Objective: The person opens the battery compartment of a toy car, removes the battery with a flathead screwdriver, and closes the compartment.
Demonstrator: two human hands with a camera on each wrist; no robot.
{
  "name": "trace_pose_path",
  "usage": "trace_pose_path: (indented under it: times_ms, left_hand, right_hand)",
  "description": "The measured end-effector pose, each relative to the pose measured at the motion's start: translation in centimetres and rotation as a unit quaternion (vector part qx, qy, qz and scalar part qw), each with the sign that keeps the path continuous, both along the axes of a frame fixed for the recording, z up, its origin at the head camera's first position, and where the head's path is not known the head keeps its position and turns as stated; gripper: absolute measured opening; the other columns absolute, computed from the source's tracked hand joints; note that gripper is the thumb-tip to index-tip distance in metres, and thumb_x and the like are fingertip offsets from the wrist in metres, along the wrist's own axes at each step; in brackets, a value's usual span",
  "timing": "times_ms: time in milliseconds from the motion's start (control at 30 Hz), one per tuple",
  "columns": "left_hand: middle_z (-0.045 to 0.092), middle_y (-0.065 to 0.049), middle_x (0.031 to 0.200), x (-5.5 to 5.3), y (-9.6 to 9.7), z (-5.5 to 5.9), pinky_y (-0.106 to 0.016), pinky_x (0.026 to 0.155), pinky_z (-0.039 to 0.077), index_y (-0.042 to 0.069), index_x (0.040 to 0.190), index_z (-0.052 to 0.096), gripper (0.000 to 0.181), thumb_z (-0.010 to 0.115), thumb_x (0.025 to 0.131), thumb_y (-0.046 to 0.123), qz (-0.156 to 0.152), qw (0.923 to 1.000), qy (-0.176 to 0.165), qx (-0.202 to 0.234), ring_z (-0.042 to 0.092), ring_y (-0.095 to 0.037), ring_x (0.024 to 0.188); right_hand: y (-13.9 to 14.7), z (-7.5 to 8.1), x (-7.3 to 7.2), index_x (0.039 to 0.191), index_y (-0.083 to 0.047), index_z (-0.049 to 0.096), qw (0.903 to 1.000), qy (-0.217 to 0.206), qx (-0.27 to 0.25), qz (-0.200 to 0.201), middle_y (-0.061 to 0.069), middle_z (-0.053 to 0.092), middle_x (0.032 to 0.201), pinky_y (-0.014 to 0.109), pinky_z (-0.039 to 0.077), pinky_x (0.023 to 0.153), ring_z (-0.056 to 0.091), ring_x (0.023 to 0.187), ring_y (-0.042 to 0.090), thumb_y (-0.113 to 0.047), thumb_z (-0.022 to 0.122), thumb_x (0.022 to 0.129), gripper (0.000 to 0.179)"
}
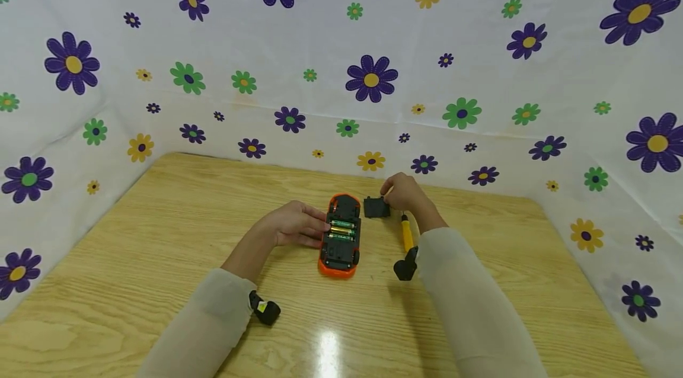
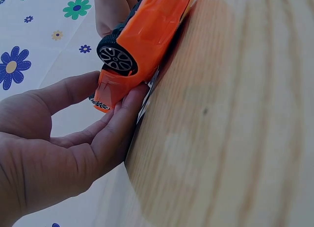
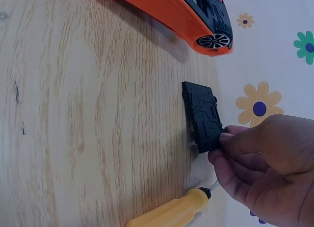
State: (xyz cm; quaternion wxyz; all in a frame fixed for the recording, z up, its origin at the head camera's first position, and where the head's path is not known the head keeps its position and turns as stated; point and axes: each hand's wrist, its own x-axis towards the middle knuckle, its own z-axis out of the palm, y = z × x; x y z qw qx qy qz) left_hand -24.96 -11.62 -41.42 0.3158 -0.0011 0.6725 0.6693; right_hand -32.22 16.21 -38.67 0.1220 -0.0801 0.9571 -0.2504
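Observation:
An orange toy car [image 1: 339, 274] lies upside down on the wooden table, its black underside facing up. Several green and gold batteries [image 1: 342, 231] sit in its open battery compartment. My left hand [image 1: 296, 225] holds the car's side, thumb on one side and fingers beneath in the left wrist view [image 2: 73, 134]. Between thumb and fingers, my right hand [image 3: 270, 163] pinches a black battery cover [image 3: 203, 116] by one edge, just off the car's right side. Close below that hand, a yellow-handled screwdriver [image 1: 407, 234] lies on the table.
The wooden table [image 1: 160, 236] extends around the car on all sides. A white cloth with printed flowers [image 1: 320, 40] hangs behind and at both sides. Black wrist cameras [image 1: 265, 310] are strapped to both forearms.

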Motion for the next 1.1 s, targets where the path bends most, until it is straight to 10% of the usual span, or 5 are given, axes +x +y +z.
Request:
trace_pose_path:
  times_ms: [1100]
  left_hand:
    - [0.065,-0.025,0.129,-0.05,-0.04,-0.17,-0.047,0.092,0.06,-0.008,0.144,0.05,0.049,0.066,0.099,0.001,-0.001,1.0,0.004,0.0,0.068,-0.036,0.113]
  right_hand:
    - [0.56,0.67,0.34,0.118,0.002,0.071,0.9998,-0.002,-0.016,0.008,0.018,0.07,0.109,0.032,0.056,0.074,0.061,0.087,0.027,-0.007,0.066,0.096,0.024]
